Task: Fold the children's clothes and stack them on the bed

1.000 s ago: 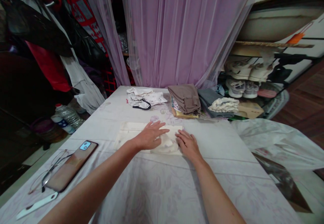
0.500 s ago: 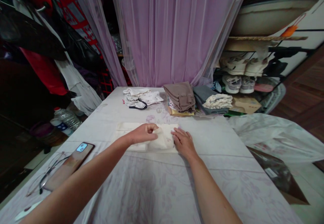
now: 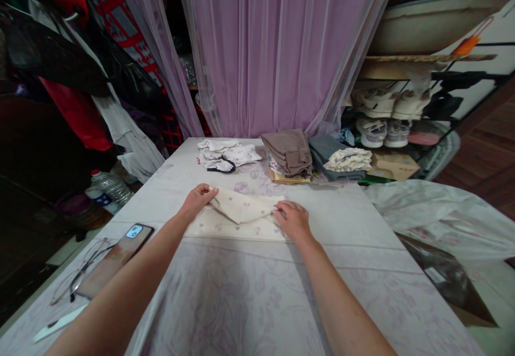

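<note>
A cream cloth garment [image 3: 237, 230] with small printed motifs lies folded flat on the covered table [image 3: 249, 297]. Its upper layer is lifted along the far side and sags between my hands. My left hand [image 3: 199, 198] pinches that layer at its left corner. At the right end, my right hand [image 3: 293, 219] has its fingers closed on the layer's other corner. Which kind of garment it is, I cannot tell.
Behind the cloth lie crumpled white clothes [image 3: 225, 155], a brown folded garment [image 3: 287, 152] on a pile, and grey folded cloth [image 3: 333, 157] topped by a cream ruffled piece [image 3: 348, 159]. A phone [image 3: 116, 262] and eyeglasses [image 3: 80, 270] rest at left.
My left hand has moved left and away from me, drawing the cloth's upper layer out. My right hand has closed on the right corner. The view has shifted slightly.
</note>
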A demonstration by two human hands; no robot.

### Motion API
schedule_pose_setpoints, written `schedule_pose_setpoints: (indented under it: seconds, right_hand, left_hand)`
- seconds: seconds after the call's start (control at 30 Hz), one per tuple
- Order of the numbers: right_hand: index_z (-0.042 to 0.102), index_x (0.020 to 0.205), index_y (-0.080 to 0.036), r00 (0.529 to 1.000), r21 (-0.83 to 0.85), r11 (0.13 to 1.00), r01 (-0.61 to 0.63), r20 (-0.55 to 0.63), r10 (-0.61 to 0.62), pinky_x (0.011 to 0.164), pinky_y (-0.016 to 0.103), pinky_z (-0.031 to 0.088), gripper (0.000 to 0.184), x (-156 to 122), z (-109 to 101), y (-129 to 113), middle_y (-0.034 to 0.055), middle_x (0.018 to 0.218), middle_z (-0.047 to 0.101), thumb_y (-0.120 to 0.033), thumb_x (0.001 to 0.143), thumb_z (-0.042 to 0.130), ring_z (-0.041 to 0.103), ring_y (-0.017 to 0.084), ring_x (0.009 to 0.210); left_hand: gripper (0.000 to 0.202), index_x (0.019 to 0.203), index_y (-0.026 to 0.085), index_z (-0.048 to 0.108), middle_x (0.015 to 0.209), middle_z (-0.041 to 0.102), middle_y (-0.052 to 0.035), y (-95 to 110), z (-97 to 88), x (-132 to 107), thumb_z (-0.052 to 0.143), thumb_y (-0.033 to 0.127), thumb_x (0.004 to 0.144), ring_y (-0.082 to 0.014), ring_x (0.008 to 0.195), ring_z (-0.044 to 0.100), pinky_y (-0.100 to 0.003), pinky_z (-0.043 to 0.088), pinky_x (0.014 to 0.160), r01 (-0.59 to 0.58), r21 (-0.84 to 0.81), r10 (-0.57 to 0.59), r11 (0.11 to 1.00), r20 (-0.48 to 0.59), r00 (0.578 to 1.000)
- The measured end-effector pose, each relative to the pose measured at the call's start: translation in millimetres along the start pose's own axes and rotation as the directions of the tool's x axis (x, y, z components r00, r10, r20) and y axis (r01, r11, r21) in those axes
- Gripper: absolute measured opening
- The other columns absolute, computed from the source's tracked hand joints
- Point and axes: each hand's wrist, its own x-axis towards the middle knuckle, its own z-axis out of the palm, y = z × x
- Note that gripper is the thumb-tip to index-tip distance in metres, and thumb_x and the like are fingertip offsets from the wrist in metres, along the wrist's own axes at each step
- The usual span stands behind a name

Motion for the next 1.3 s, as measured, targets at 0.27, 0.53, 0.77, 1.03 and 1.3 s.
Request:
schedule_pose_setpoints:
  seconds: [0.27,0.53,0.77,1.03,1.3]
  right_hand:
    - [0.07,0.08,-0.022,0.997,-0.107,0.994,0.008,0.076,0.0,0.09,0.037,0.034,0.023,34.6,-7.8,-16.6,0.0051,0.091,0.072,-0.032,0.089,0.051,0.058,0.022,0.101]
    - [0.071,0.085,-0.024,0.995,-0.018,1.0,-0.011,0.095,0.012,0.087,0.033,0.034,0.022,37.6,1.4,-7.6,0.0016,0.092,0.073,-0.032,0.09,0.051,0.059,0.019,0.098]
    - [0.071,0.087,-0.024,1.0,0.029,1.0,-0.007,0.03,0.006,0.093,0.035,0.034,0.019,30.7,11.5,-5.1,0.0032,0.099,0.072,-0.036,0.087,0.056,0.058,0.021,0.103]
    - [0.069,0.077,-0.021,1.0,0.02,1.0,-0.017,-0.024,0.018,0.089,0.032,0.034,0.019,25.9,22.2,-3.3,0.0041,0.092,0.07,-0.032,0.086,0.057,0.057,0.019,0.098]
    - [0.069,0.075,-0.02,0.993,0.04,0.999,0.016,-0.113,-0.011,0.084,0.031,0.032,0.018,22.6,26.6,-3.9,0.0034,0.086,0.069,-0.03,0.084,0.057,0.056,0.019,0.092]
  left_hand:
    - [0.049,0.065,0.021,0.049,0.049,0.045,0.008,-13.7,-16.4,0.5,0.072,0.063,0.06,-0.0084,0.043,0.044,-0.02,0.036,0.043,0.082,0.241,-0.072,0.967,-0.052,0.996]
    - [0.043,0.07,0.02,0.059,0.056,0.05,0.0056,-15.8,-23.0,-6.4,0.07,0.06,0.062,-0.0091,0.047,0.043,-0.02,0.034,0.043,0.102,0.274,-0.123,0.956,0.06,0.991]
    - [0.038,0.088,0.02,0.061,0.068,0.057,0.0059,-17.7,-25.0,-8.2,0.075,0.034,0.056,-0.0078,0.049,0.045,-0.02,0.034,0.044,0.171,0.17,-0.177,0.97,0.017,0.984]
    - [0.019,0.067,0.021,0.059,0.049,0.051,0.0059,-19.9,-32.2,-10.6,0.065,0.039,0.069,-0.0113,0.046,0.044,-0.023,0.032,0.049,0.081,0.476,-0.089,0.876,-0.007,0.996]
    - [0.019,0.088,0.021,0.061,0.071,0.065,0.0017,-23.2,-36.3,-11.4,0.055,0.038,0.081,-0.0152,0.068,0.06,-0.024,0.039,0.061,-0.018,0.765,-0.025,0.643,0.044,0.999]
